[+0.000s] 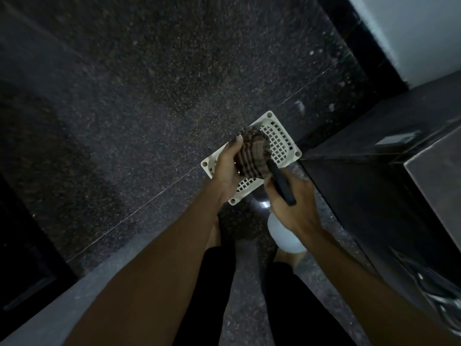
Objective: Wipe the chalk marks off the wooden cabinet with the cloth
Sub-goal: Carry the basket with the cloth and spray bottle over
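Left hand (225, 168) grasps the bunched striped cloth (252, 156), held above the white lattice basket (283, 142). Right hand (293, 211) is wrapped round a spray bottle (284, 237). Its black nozzle points into the cloth, presumably to dampen it before wiping. Basket sits on the speckled floor (124, 96) — dark cabinet (361, 201) just right of the basket. Chalk marks not discernible; too dim.

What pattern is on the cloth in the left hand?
The cloth is striped or checked in dark brown and pale beige, shown in the head view.
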Demonstrator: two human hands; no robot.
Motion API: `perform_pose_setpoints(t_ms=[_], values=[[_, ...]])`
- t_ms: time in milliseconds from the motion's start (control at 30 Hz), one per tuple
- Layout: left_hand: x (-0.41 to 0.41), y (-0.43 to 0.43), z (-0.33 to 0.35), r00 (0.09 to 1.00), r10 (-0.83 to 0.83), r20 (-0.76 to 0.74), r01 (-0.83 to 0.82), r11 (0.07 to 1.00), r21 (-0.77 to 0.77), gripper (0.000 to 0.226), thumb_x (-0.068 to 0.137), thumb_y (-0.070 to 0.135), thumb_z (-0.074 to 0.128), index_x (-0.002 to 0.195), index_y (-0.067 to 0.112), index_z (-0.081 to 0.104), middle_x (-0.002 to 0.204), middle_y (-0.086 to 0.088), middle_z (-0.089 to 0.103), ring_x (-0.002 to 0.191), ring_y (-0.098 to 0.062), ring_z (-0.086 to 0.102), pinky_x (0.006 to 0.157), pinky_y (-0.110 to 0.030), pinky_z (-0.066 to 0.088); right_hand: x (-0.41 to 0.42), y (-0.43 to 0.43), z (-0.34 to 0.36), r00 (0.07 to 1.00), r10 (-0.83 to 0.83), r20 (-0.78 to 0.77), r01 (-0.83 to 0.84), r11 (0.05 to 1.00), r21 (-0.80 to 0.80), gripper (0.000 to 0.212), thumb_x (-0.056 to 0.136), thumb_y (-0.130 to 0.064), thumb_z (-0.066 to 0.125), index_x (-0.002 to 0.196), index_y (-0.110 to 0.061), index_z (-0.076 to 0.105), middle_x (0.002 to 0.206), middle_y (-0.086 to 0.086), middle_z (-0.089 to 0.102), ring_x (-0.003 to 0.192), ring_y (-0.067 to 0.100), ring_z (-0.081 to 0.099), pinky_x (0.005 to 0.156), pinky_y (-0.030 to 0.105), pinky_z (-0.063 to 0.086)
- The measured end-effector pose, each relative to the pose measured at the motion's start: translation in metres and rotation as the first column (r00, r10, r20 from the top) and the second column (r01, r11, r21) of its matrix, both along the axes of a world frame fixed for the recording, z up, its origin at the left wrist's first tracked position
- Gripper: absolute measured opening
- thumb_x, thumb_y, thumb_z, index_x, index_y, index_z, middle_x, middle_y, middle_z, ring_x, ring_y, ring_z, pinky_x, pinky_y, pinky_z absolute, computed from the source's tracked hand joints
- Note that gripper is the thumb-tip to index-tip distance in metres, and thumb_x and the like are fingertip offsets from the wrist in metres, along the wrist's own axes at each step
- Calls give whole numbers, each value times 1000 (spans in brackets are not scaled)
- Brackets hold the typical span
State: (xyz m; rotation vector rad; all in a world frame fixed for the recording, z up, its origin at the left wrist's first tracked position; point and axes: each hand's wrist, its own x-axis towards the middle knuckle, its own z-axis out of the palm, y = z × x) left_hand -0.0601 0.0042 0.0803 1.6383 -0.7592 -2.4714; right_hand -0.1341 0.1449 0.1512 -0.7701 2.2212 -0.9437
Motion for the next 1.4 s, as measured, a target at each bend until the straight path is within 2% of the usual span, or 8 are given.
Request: perform_pose_setpoints(t_ms=[100,300,533,667,867,1100,1300,1400], values=[[-5,2,6,1000,-8,-27,9,1000,12,64,99,55,53,143,10,57,137,-13,67,128,-31,64,98,-46,57,2,1,4,1000,-14,-14,14,999,35,29,85,-23,58,63,-29,41,44,3,45,38,27,47,39,36,37],[-10,1,19,999,-33,-29,33,999,6,57,104,49,49,140,5,60,132,-15,70,122,-30,68,91,-40,59,7,1,13,987,-134,92,117,979,169,36,75,-32,53,50,-9,43,43,14,45,42,37,51,42,47,45],[-8,1,26,999,-13,-40,14,1000,1,59,101,49,52,141,6,58,134,-15,69,122,-30,68,80,-35,61,7,2,28,997,-83,-5,83,982,170,43,88,-36,69,54,-25,45,46,-5,45,47,23,51,51,34,42],[-8,0,26,1000,7,-29,-7,1000,8,67,92,53,60,142,9,57,135,-14,68,125,-32,66,78,-36,62,11,2,33,991,-132,18,125,969,215,50,88,-43,69,51,-13,51,42,5,47,43,28,51,48,45,49],[-10,-3,24,999,12,-38,-11,1000,28,74,84,53,65,142,9,57,136,-14,67,126,-32,65,84,-40,62,11,4,41,948,-291,128,252,934,254,53,89,-48,66,50,-13,57,42,7,52,44,28,57,51,43,54],[-12,-6,23,999,-16,-44,17,1000,21,73,85,53,65,142,9,57,135,-15,68,126,-33,65,101,-49,57,13,4,50,983,-184,20,176,963,205,47,88,-39,71,51,-20,49,42,-1,47,43,18,51,49,32,43],[-14,-8,26,999,-13,-29,14,999,32,67,88,48,65,142,8,58,134,-14,69,125,-31,66,90,-40,61,11,7,41,955,-292,48,275,936,220,61,88,-44,68,41,-17,43,35,0,40,36,23,44,45,25,32],[-15,-8,27,999,-31,-25,32,999,26,62,93,46,62,142,8,58,134,-13,69,125,-30,66,89,-38,61,8,8,40,954,-290,72,269,938,220,57,89,-43,68,45,-14,46,38,4,43,40,26,48,45,26,35]])
